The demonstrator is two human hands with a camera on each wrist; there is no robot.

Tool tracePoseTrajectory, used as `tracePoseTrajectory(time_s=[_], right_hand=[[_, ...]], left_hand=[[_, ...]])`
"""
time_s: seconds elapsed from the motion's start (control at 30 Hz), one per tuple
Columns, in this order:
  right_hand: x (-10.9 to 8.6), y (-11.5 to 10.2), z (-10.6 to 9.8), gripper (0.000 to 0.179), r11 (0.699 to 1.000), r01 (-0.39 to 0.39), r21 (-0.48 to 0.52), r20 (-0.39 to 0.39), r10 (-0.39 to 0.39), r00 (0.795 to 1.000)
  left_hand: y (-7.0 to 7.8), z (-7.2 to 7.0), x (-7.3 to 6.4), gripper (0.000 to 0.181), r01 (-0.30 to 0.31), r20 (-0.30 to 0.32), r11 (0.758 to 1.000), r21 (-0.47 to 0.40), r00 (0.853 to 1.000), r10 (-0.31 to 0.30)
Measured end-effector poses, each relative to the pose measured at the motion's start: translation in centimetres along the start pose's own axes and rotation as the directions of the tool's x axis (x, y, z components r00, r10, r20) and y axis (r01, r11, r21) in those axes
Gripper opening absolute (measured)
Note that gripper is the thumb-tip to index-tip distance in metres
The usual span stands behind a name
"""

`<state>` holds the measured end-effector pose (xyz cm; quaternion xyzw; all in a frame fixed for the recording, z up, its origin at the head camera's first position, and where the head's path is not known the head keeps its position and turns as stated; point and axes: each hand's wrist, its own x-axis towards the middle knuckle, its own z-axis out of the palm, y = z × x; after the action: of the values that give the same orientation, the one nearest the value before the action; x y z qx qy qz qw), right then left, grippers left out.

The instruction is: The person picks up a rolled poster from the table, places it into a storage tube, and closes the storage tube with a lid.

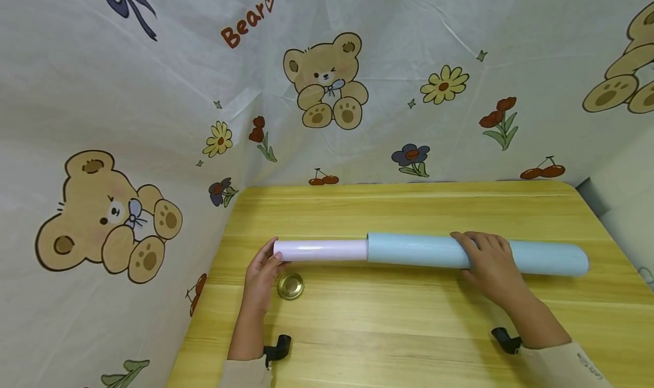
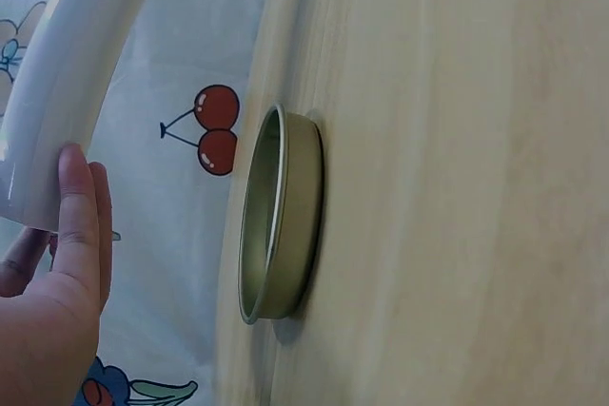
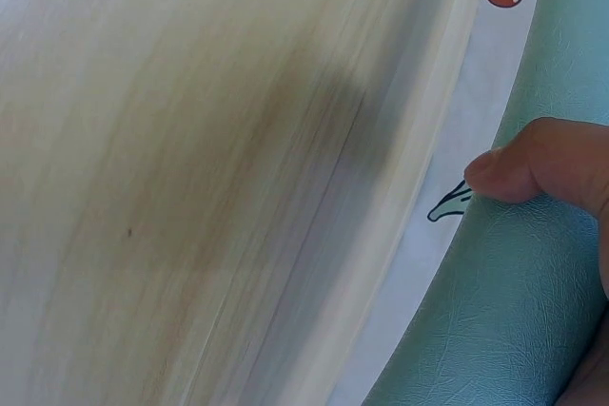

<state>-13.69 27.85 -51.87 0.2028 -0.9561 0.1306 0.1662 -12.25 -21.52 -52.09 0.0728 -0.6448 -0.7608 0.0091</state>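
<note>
A long light-blue tube (image 1: pixel 416 250) lies across the head view, raised over the table. From its left end sticks out a slimmer, glossy pale-lilac tube (image 1: pixel 322 250). My left hand (image 1: pixel 260 277) holds the lilac tube's free left end between thumb and fingers. Farther right, my right hand (image 1: pixel 490 266) grips the blue tube from above; in the right wrist view its thumb (image 3: pixel 519 173) presses on the creased blue surface. A round gold metal cap (image 2: pixel 303 216) lies hollow side up on the table, just below the lilac tube's left end.
The wood-grain table (image 1: pixel 378 331) has rounded back corners. Behind it and to the left hangs a white cloth (image 1: pixel 388 13) printed with bears, flowers and cherries. Black wrist mounts (image 1: pixel 278 348) sit at both wrists, near the beige sleeves (image 1: pixel 562 365).
</note>
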Motion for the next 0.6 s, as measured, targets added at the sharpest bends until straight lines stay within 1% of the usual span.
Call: tracePoseTrajectory(time_s=[0.27,0.4,0.6], right_hand=[[0.16,-0.05,-0.04,0.096,1.0,0.008,0.001,0.003,-0.008,1.0],[0.3,-0.18,-0.09,0.096,1.0,0.009,0.003,0.002,-0.009,1.0],[0.45,-0.4,-0.08,0.096,1.0,0.008,0.004,0.011,-0.008,1.0]], left_hand=[[-0.11,0.09,0.13,0.055,-0.031,0.012,0.999,0.005,0.999,0.031],[-0.11,0.14,0.16,0.056,-0.022,0.02,1.0,-0.008,1.0,0.022],[-0.05,0.31,0.08,0.05,-0.007,0.011,1.0,-0.011,1.0,0.007]])
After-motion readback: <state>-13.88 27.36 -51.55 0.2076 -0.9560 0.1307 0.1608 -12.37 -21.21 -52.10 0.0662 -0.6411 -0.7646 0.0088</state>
